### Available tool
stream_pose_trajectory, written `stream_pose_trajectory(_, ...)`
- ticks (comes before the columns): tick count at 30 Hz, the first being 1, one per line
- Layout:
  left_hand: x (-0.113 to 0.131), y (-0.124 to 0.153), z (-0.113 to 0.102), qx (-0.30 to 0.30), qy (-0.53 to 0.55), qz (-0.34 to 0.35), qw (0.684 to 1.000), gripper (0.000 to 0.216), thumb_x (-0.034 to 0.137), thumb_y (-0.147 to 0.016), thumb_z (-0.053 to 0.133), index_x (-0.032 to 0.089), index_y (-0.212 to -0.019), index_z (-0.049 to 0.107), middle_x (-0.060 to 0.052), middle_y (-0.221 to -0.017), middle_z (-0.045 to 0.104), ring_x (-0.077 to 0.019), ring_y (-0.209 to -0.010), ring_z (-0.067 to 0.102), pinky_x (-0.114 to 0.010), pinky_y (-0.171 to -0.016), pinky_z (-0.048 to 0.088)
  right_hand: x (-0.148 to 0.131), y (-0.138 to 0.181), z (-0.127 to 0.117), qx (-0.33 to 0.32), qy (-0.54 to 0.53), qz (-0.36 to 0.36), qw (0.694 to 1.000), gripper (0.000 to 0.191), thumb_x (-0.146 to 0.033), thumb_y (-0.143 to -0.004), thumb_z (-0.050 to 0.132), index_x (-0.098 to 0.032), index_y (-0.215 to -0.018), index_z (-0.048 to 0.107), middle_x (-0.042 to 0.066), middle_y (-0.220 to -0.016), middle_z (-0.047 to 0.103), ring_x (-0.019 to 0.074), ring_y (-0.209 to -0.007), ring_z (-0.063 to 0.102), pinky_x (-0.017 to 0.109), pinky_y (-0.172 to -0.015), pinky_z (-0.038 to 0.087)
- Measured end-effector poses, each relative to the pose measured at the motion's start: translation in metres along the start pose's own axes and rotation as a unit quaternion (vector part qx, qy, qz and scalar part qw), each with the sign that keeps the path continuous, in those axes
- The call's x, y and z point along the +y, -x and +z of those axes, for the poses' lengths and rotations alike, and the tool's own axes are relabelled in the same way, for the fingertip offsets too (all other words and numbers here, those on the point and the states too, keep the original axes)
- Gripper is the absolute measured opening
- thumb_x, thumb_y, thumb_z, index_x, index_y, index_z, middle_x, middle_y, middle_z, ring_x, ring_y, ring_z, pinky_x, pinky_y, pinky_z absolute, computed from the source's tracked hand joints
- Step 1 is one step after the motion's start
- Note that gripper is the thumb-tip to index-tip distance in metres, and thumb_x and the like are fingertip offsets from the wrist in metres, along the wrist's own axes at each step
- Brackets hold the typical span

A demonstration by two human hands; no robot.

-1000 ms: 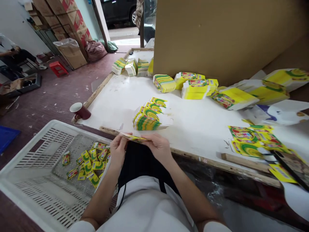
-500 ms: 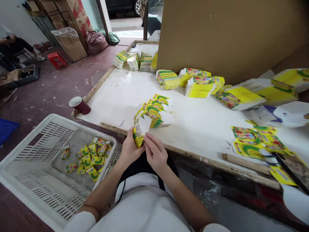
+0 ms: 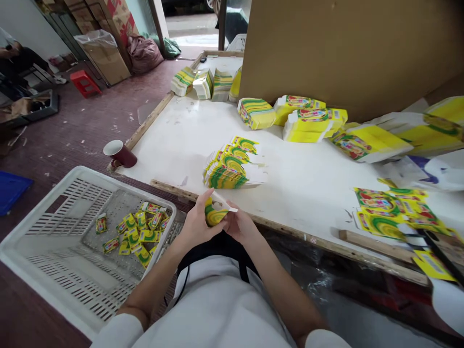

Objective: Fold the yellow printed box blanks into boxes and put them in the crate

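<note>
A small yellow and green carton (image 3: 213, 215) is held between my two hands over the table's front edge, its white end flaps standing out at the top and right. My left hand (image 3: 195, 221) wraps round the carton's left side, thumb and fingers pressed on it. On the right side my right hand (image 3: 239, 225) grips it near a flap; some of its fingertips are hidden behind the carton. Just beyond, a fanned stack of flat cartons (image 3: 226, 174) lies on the white table (image 3: 297, 179).
At left a white plastic basket (image 3: 47, 220) holds several small folded cartons (image 3: 139, 232). A maroon mug (image 3: 125, 155) stands on the table's left corner. Bundled cartons (image 3: 315, 125) line the cardboard panel (image 3: 326, 53). A wooden strip (image 3: 377, 245) lies front right. A person (image 3: 21, 63) sits far left.
The carton in my hands has gone from a flatter piece with a large white flap to an opened-out box shape. My right hand has moved round its right side. The view has shifted slightly.
</note>
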State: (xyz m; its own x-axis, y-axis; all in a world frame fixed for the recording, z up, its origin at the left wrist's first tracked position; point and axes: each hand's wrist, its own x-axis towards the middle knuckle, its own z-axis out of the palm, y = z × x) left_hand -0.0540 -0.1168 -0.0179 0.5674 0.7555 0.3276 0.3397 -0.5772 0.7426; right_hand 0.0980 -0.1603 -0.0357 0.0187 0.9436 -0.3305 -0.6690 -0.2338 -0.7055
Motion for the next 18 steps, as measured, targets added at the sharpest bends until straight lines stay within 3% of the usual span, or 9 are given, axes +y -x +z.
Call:
stream_pose_trajectory(2,0.001,-0.001,-0.001,0.008,0.01,-0.026,1.0,0.078,0.028,-0.078,0.069,0.02,-0.143,0.028,-0.013,-0.129,0.059,-0.0225,-0.108,0.066,-0.034,-0.091,0.054,0.006,0.005,-0.001,-0.015,0.007,-0.035,0.999,0.053,-0.069,-0.066,0.075,-0.021,-0.084,0.065,0.001,-0.067,0.064,0.0152,-0.061,0.06,0.027,-0.059,0.053)
stream_pose_trajectory(4,0.002,-0.002,-0.001,0.008,0.007,-0.049,0.999,0.072,0.026,-0.076,0.069,0.02,-0.137,0.032,-0.011,-0.12,0.062,-0.0206,-0.098,0.067,-0.032,-0.084,0.054,0.005,0.007,-0.001,-0.021,0.024,-0.082,0.996,0.056,-0.069,-0.061,0.08,-0.022,-0.087,0.065,0.001,-0.07,0.066,0.0168,-0.065,0.063,0.03,-0.065,0.056)
stream_pose_trajectory(8,0.007,0.0,0.004,-0.031,-0.012,-0.034,0.999,0.061,0.025,-0.071,0.069,0.023,-0.124,0.038,-0.006,-0.109,0.065,-0.0203,-0.088,0.068,-0.032,-0.075,0.053,-0.003,0.001,-0.001,0.004,0.122,-0.147,0.982,0.047,-0.057,-0.068,0.082,-0.021,-0.094,0.066,0.006,-0.086,0.073,0.0217,-0.075,0.069,0.036,-0.072,0.06)
stream_pose_trajectory(11,0.009,0.001,0.005,-0.057,-0.024,-0.013,0.998,0.056,0.02,-0.068,0.066,0.024,-0.117,0.04,-0.008,-0.112,0.064,-0.0224,-0.093,0.068,-0.033,-0.078,0.053,-0.002,-0.008,-0.004,-0.018,0.235,-0.197,0.952,0.046,-0.058,-0.074,0.076,-0.021,-0.099,0.065,0.007,-0.092,0.074,0.0245,-0.084,0.071,0.039,-0.074,0.061)
stream_pose_trajectory(13,0.008,0.001,0.002,-0.074,-0.046,-0.031,0.996,0.057,0.017,-0.067,0.065,0.023,-0.117,0.04,-0.008,-0.111,0.064,-0.0235,-0.093,0.068,-0.035,-0.08,0.054,0.002,-0.011,-0.007,-0.031,0.268,-0.21,0.94,0.053,-0.06,-0.08,0.071,-0.021,-0.113,0.061,0.009,-0.1,0.074,0.0255,-0.089,0.072,0.041,-0.079,0.062)
stream_pose_trajectory(16,0.001,-0.003,-0.002,-0.131,-0.041,-0.054,0.989,0.061,0.016,-0.067,0.064,0.022,-0.122,0.039,-0.007,-0.106,0.063,-0.0236,-0.09,0.068,-0.037,-0.08,0.054,0.009,-0.005,-0.007,-0.059,0.312,-0.229,0.92,0.073,-0.062,-0.083,0.066,-0.017,-0.139,0.049,0.018,-0.132,0.064,0.0294,-0.119,0.064,0.047,-0.099,0.055)
stream_pose_trajectory(18,-0.005,-0.005,-0.002,-0.165,-0.014,-0.021,0.986,0.054,0.015,-0.069,0.062,0.023,-0.12,0.045,-0.008,-0.11,0.061,-0.0231,-0.096,0.066,-0.037,-0.086,0.054,0.012,0.003,-0.004,-0.089,0.395,-0.267,0.875,0.076,-0.054,-0.089,0.063,-0.017,-0.151,0.038,0.019,-0.153,0.045,0.0294,-0.143,0.043,0.048,-0.114,0.041)
